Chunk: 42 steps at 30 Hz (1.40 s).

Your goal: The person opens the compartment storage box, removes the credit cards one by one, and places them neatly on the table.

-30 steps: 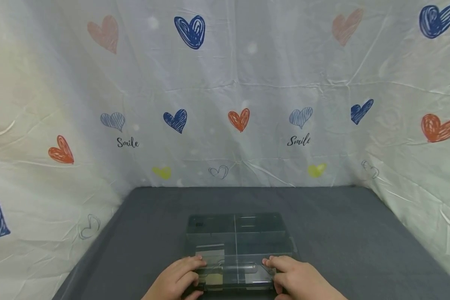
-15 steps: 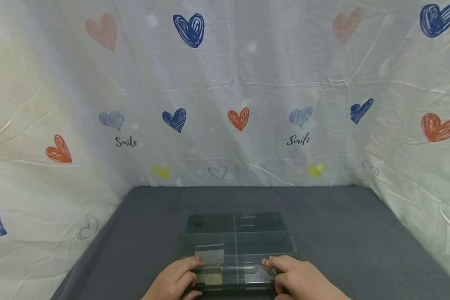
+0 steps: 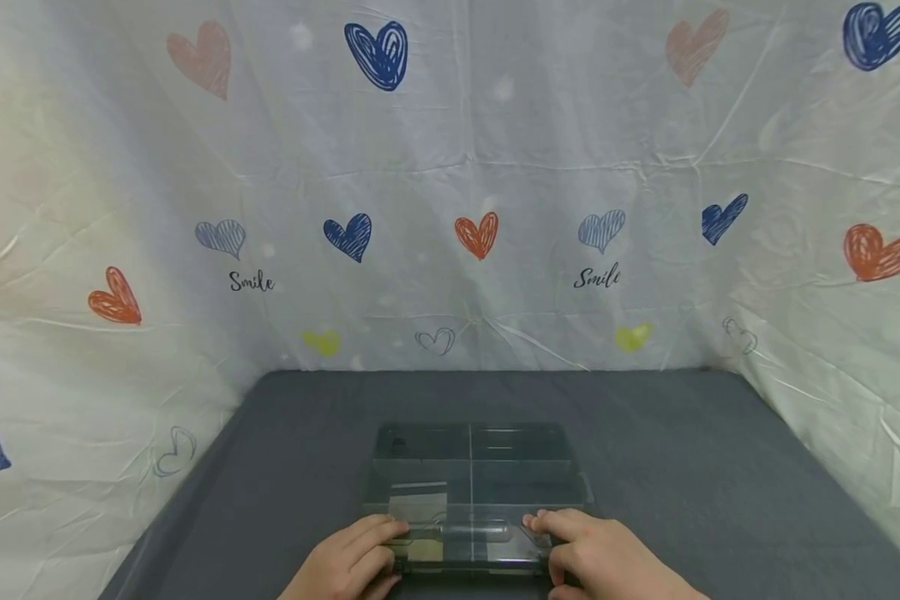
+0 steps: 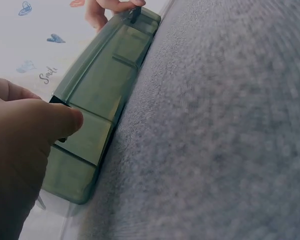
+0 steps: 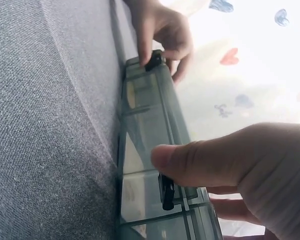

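Observation:
A see-through, grey-green plastic compartment box (image 3: pixel 521 482) lies on the dark cloth, its lid down. Dividers show through the lid, with pale flat pieces in some front compartments. My left hand (image 3: pixel 348 560) grips the front left corner, fingers over the lid's edge. In the left wrist view its thumb (image 4: pixel 65 120) presses at a black latch (image 4: pixel 59 100) on the front wall. On the other side, my right hand (image 3: pixel 603 554) grips the front right corner with fingertips on the lid. Its thumb (image 5: pixel 190 159) lies against the second black latch (image 5: pixel 166 194), seen in the right wrist view.
Dark grey cloth (image 3: pixel 667 450) covers the table around the box. Behind and on both sides hangs a white curtain (image 3: pixel 412 150) printed with hearts and "Smile" lettering.
The head view has tilted down slightly. Both hands stay at the box's front corners, the left fingertips shifting a touch leftward along the edge.

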Each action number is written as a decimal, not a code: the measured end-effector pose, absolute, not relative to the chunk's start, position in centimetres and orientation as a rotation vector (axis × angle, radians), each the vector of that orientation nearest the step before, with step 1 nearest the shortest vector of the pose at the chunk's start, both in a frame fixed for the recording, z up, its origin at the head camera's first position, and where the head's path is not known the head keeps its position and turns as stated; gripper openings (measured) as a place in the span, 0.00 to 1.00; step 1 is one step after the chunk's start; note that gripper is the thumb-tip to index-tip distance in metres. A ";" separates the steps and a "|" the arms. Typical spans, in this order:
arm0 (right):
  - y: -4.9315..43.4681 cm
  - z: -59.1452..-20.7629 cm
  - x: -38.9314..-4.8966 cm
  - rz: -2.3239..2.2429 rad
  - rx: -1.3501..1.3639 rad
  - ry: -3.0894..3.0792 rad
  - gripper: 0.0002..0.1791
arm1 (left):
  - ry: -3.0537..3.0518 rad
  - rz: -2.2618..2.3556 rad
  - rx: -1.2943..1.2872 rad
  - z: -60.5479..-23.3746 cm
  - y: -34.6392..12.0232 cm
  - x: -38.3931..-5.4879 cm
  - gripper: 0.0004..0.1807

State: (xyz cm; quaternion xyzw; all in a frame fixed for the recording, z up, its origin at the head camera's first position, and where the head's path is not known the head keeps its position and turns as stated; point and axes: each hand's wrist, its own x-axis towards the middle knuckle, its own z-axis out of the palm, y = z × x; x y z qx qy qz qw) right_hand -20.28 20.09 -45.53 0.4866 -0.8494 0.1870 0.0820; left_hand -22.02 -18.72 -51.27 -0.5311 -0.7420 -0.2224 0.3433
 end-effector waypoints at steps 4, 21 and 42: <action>20.1 -45.6 -20.5 0.514 1.450 -2.508 0.15 | -1.894 -0.566 -1.399 -51.1 -18.8 -22.3 0.06; 19.7 -45.6 -20.7 0.542 1.416 -2.495 0.32 | -1.945 -0.657 -1.383 -51.3 -19.1 -22.2 0.11; 20.0 -47.3 -21.7 0.421 1.342 -2.304 0.42 | -1.904 -0.613 -1.364 -52.0 -17.9 -22.8 0.11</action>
